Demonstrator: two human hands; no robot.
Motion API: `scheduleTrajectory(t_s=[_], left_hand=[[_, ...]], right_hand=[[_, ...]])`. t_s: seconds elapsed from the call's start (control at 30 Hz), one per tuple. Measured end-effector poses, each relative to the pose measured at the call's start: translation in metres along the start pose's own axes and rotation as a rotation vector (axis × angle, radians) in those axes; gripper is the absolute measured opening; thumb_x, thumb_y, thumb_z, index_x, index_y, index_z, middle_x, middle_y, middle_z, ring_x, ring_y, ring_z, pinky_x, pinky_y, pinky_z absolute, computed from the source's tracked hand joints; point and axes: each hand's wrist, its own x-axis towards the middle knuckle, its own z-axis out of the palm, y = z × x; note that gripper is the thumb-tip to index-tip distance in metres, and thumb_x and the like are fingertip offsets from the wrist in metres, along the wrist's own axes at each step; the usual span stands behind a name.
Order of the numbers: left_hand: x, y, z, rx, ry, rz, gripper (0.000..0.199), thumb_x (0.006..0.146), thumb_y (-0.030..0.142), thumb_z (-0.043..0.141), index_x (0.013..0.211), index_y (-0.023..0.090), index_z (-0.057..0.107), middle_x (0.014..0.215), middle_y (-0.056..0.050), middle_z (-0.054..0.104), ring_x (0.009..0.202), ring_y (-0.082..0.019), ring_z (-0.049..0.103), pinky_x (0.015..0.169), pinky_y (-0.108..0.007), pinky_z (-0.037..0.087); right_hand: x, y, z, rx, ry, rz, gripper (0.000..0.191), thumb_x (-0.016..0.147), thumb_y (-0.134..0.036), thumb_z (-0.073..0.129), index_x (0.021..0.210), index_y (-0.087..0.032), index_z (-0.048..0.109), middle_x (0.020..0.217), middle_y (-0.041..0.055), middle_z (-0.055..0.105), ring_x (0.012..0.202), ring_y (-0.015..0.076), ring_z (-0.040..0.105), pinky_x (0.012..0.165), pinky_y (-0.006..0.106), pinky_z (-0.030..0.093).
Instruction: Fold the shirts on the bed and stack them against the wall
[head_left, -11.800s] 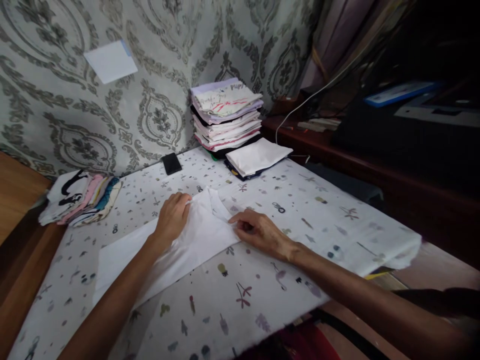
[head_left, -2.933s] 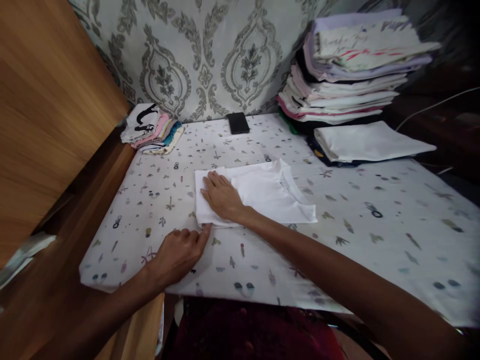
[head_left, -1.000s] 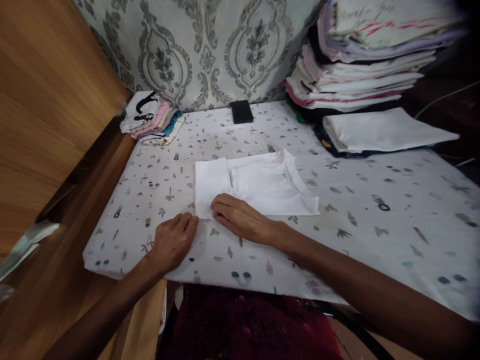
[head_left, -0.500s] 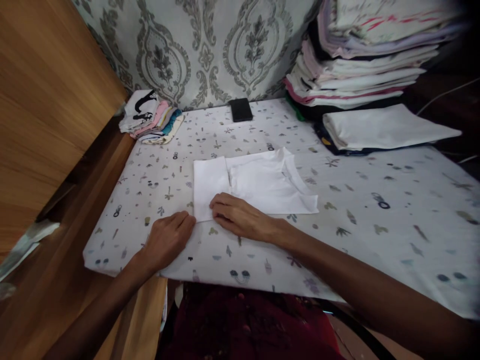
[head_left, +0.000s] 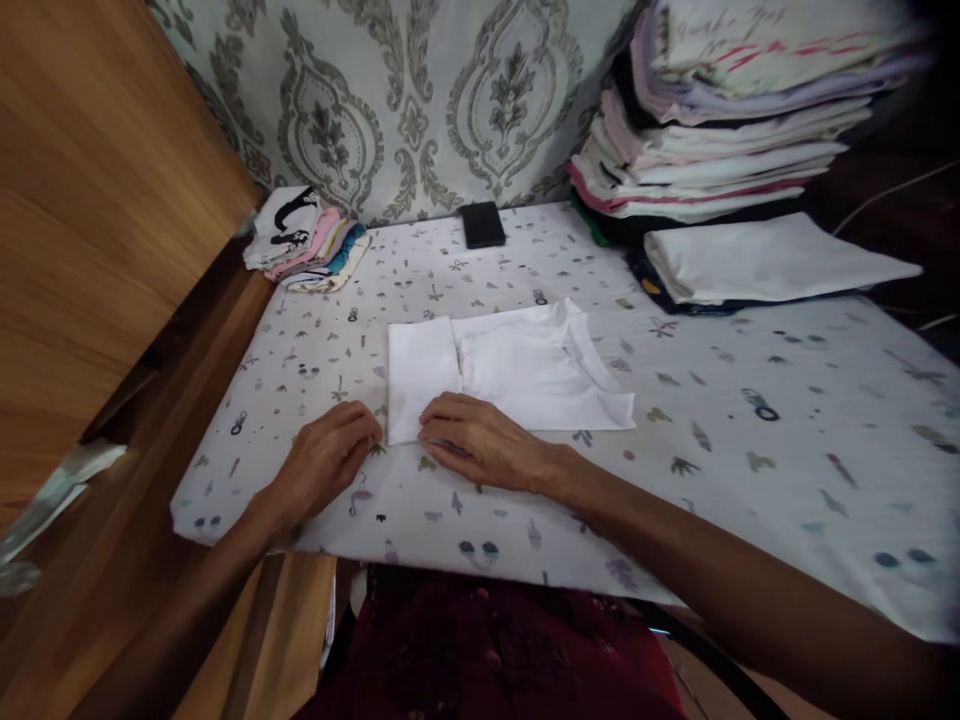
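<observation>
A white shirt (head_left: 525, 365) lies on the patterned tablecloth, its neckline toward the right and its left end folded over as a flat flap. My right hand (head_left: 480, 438) rests at the flap's front edge, fingers bent and closed on the cloth; the thumb is mostly hidden. Beside the shirt's front left corner is my left hand (head_left: 330, 455), with its fingers curled together just off the cloth. Nothing shows in those fingers.
Small folded clothes (head_left: 307, 240) sit at the back left. A black wallet-like object (head_left: 482, 225) lies against the patterned wall. At the back right rises a tall pile of folded clothes (head_left: 720, 150), with a folded white garment (head_left: 772, 258) before it. Wooden panelling (head_left: 97, 200) borders the left.
My left hand has come away from the shirt's front left corner, slightly to the left. My right hand stays at the flap's front edge, and the shirt looks unchanged.
</observation>
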Motion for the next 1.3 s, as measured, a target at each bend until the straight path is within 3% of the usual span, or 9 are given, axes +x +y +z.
scheduleTrajectory(t_s=[0.17,0.3,0.5,0.7,0.87,0.97,1.07,1.2,1.3], left_hand=[[-0.005,0.007,-0.003,-0.012,-0.071,-0.079,0.02,0.095,0.017,0.046,0.098,0.023,0.065,0.097,-0.003,0.065,0.091,-0.018,0.062,0.077,-0.029,0.049],[-0.006,0.016,0.005,0.006,-0.013,-0.202,0.01,0.092,0.024,0.055,0.088,0.022,0.064,0.09,-0.001,0.065,0.088,-0.018,0.063,0.077,-0.029,0.048],[-0.005,0.027,0.016,0.124,0.049,-0.256,0.012,0.089,0.015,0.053,0.082,0.02,0.061,0.086,-0.001,0.061,0.08,-0.016,0.06,0.07,-0.027,0.045],[-0.005,0.018,-0.006,-0.031,-0.01,-0.225,0.012,0.089,0.019,0.05,0.081,0.021,0.058,0.083,0.001,0.06,0.074,-0.014,0.058,0.068,-0.026,0.044],[0.053,-0.025,-0.019,-0.123,0.061,-0.251,0.014,0.09,0.029,0.05,0.091,0.022,0.062,0.085,0.0,0.066,0.075,-0.016,0.06,0.065,-0.027,0.044],[0.107,-0.054,-0.009,-0.128,0.129,-0.35,0.019,0.088,0.028,0.052,0.103,0.021,0.063,0.09,-0.002,0.068,0.076,-0.017,0.061,0.071,-0.028,0.045],[0.147,-0.073,0.007,-0.072,0.128,-0.419,0.014,0.086,0.028,0.057,0.096,0.021,0.064,0.084,-0.002,0.067,0.076,-0.018,0.06,0.071,-0.029,0.043],[0.165,-0.083,0.016,-0.066,0.104,-0.39,0.01,0.08,0.028,0.062,0.073,0.021,0.06,0.071,0.0,0.063,0.071,-0.018,0.055,0.068,-0.028,0.04],[0.164,-0.09,0.014,-0.105,0.087,-0.345,0.01,0.079,0.027,0.061,0.074,0.019,0.059,0.073,0.001,0.063,0.072,-0.016,0.054,0.068,-0.027,0.041]], right_hand=[[0.002,0.0,0.001,-0.038,0.009,-0.006,0.023,0.099,-0.019,0.046,0.093,-0.016,0.068,0.102,0.0113,0.066,0.093,0.0216,0.06,0.083,0.039,0.054],[0.015,0.0,-0.001,-0.122,0.027,0.024,0.025,0.1,-0.017,0.044,0.098,-0.015,0.069,0.109,0.013,0.067,0.103,0.0238,0.06,0.091,0.043,0.053],[0.028,0.004,0.005,-0.256,-0.078,0.149,0.024,0.099,-0.021,0.051,0.115,-0.012,0.066,0.133,0.0173,0.061,0.122,0.0297,0.055,0.103,0.05,0.047],[0.022,0.006,0.006,-0.259,-0.075,0.154,0.026,0.098,-0.024,0.055,0.12,-0.015,0.065,0.137,0.0156,0.06,0.127,0.0276,0.055,0.107,0.048,0.045],[0.038,0.011,-0.002,-0.26,-0.019,0.204,0.029,0.1,-0.023,0.048,0.119,-0.011,0.067,0.137,0.0206,0.06,0.131,0.0292,0.054,0.109,0.049,0.044],[0.049,0.021,0.0,-0.363,0.0,0.327,0.04,0.1,-0.029,0.049,0.13,-0.004,0.06,0.148,0.0269,0.048,0.142,0.0341,0.041,0.116,0.051,0.035],[0.053,0.035,0.008,-0.434,-0.012,0.461,0.061,0.099,-0.047,0.05,0.142,-0.004,0.05,0.155,0.0286,0.039,0.149,0.0387,0.028,0.119,0.057,0.026],[0.048,0.044,0.017,-0.474,-0.037,0.493,0.07,0.101,-0.057,0.035,0.148,-0.007,0.044,0.158,0.0261,0.035,0.15,0.038,0.024,0.12,0.058,0.024],[0.046,0.042,0.019,-0.484,-0.041,0.507,0.07,0.101,-0.056,0.037,0.147,-0.005,0.044,0.158,0.0267,0.035,0.151,0.0388,0.023,0.12,0.057,0.023]])
